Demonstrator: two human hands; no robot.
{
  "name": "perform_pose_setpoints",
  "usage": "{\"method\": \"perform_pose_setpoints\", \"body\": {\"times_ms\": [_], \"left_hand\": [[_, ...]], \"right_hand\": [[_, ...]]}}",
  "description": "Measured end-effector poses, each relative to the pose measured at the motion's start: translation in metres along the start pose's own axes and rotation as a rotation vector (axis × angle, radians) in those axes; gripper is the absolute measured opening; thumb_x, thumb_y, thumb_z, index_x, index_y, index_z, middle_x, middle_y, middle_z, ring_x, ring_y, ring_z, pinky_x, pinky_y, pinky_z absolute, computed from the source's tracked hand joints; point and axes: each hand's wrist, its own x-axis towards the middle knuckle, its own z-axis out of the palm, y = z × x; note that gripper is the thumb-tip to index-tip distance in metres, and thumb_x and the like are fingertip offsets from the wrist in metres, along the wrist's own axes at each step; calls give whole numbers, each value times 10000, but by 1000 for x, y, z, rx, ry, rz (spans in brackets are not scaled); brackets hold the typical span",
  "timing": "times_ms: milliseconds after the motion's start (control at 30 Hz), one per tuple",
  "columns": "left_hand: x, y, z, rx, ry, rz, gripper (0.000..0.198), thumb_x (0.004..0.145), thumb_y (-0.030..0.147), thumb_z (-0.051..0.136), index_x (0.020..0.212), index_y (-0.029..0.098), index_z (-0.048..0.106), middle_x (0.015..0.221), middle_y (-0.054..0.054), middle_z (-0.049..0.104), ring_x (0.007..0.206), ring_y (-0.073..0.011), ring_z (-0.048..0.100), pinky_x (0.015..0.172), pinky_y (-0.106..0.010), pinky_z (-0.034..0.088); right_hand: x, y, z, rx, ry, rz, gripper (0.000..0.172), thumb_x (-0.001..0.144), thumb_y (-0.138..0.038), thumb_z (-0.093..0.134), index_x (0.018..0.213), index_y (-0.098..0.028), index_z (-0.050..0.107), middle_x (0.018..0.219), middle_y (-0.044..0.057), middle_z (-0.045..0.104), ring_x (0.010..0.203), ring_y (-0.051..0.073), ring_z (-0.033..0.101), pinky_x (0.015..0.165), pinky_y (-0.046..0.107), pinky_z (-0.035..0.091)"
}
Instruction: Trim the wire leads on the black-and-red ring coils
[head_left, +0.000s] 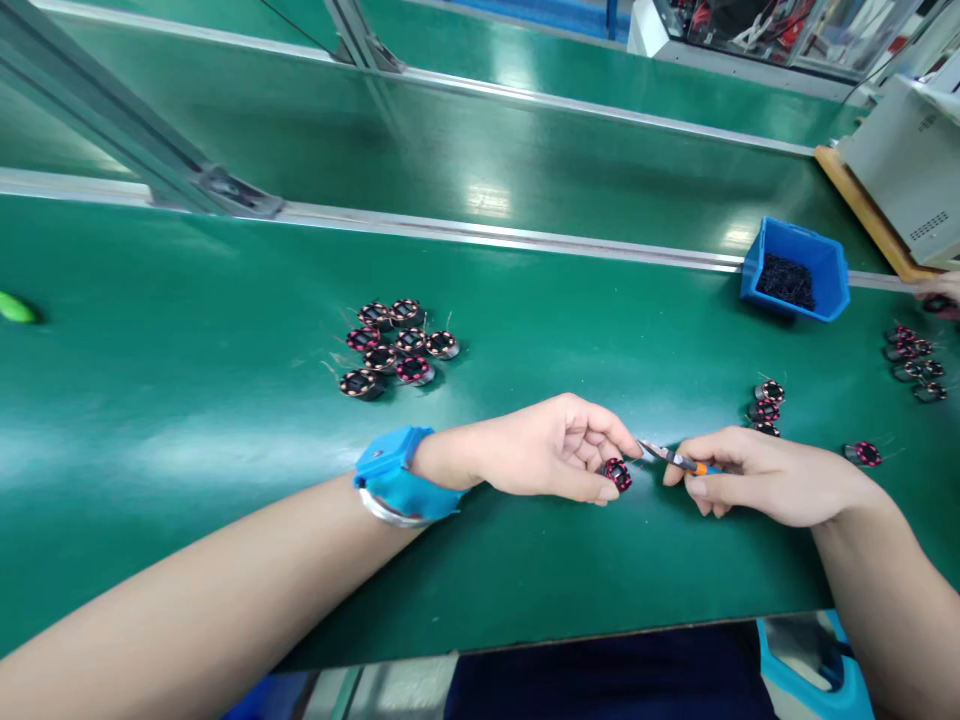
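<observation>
Viewed remotely through the head camera, I record the left hand (551, 445) above the counter (225, 520), its fingers closed lightly about a red-wound coil (616, 473) gripped near the thumb tip. The right hand (780, 475) has its fingers closed around a slim hand tool (675, 460) with an orange handle. The tool's tip points left, just beside the left index fingertip and near the coil; I cannot tell whether it touches a wire.

I note a blue wristband (390, 460) on the left wrist. Beyond the left forearm, a group of eight coils (411, 342) sits on the counter, some wound in red and others copper-coloured. Behind the right hand I find a short row of coils (766, 408), the nearest partly hidden, and one separate coil (862, 454) to its right. A blue bin (834, 285) containing dark small parts (784, 282) stands farther back, beside a metal rail (525, 240). Another person's hand (941, 288) enters at the right edge, near a further cluster of coils (911, 350).
</observation>
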Motion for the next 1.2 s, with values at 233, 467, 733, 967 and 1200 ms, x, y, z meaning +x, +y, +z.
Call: {"method": "perform_pose_setpoints", "body": {"times_ms": [233,467,733,967,1200], "left_hand": [[0,-1,0,-4,0,-13,396,685,156,769,1059,126,640,842,-37,695,701,-91,648,653,-193,523],[0,0,0,14,-10,8,393,689,140,756,1064,123,640,843,-43,697,705,-93,647,647,-193,527],[0,-1,0,-1,0,-12,381,686,118,749,1051,118,638,845,-44,701,705,-89,648,664,-196,525],[1,-2,-2,-24,-8,-13,396,690,131,748,1066,121,624,848,-52,701,710,-98,650,668,-212,526],[1,-3,-1,-28,-10,-23,396,690,139,747,1065,119,620,858,-58,694,723,-101,646,691,-229,534]], "right_hand": [[-1,-2,0,-59,-1,9,291,921,-357,491,1038,-120,612,747,25,587,657,119,543,611,228,454],[-1,-3,1,-84,1,10,278,920,-354,483,1014,-125,608,752,26,587,655,121,543,605,227,448],[-2,-4,1,-139,7,-13,270,929,-341,470,1024,-129,608,741,21,594,647,120,542,594,225,436],[-1,-3,1,-140,2,-27,265,939,-338,461,1025,-132,604,725,11,589,638,112,539,584,214,433],[-1,-4,1,-129,-6,-47,280,941,-333,454,1041,-115,599,716,10,572,628,107,528,573,209,428]]}}
